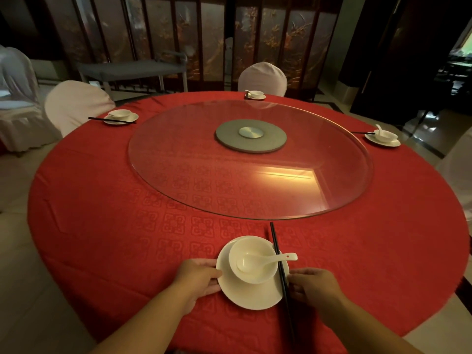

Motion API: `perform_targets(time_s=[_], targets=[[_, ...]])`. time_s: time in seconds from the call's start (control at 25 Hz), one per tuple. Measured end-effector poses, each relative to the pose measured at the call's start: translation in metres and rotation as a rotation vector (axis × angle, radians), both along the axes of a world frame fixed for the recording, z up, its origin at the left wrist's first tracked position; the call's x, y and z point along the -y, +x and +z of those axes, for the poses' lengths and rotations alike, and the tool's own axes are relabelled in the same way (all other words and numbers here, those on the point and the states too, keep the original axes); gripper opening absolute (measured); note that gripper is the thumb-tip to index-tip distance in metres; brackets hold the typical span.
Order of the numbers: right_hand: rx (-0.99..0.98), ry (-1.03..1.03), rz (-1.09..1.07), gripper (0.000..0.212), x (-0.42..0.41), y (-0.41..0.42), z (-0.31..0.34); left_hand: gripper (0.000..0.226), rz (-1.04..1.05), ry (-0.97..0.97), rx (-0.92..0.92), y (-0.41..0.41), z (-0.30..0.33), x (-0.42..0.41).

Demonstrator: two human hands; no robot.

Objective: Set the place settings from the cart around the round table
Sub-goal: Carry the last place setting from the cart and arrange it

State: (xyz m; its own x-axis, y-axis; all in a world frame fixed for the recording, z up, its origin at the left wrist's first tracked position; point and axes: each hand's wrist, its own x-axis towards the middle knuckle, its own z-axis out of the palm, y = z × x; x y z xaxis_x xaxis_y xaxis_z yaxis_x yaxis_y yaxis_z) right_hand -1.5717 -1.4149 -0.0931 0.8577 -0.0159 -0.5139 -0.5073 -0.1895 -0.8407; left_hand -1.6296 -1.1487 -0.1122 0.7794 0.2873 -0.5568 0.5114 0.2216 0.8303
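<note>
Red-clothed round table (102, 200): left hand (201, 278) pinching rim of white ceramic plate (251, 295) w/ bowl, right hand (313, 284) pinching black chopsticks (281, 272). Prob slick, fragile; hold plate by edges.

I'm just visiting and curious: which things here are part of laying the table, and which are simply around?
Part of the job:
near plate, held by left hand and right hand
bowl with spoon
chopsticks
three far settings
round table

Just around:
glass turntable
covered chairs
grey cart
folding screen
</note>
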Motion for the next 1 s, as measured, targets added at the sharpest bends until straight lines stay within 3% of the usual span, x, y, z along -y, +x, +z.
perform_targets(time_s=[1.0], targets=[[-0.009,0.034,-0.003,0.005,-0.0010,-0.0033,-0.0018,0.026,-0.016,-0.015,-0.006,-0.0034,-0.0014,-0.0050]])
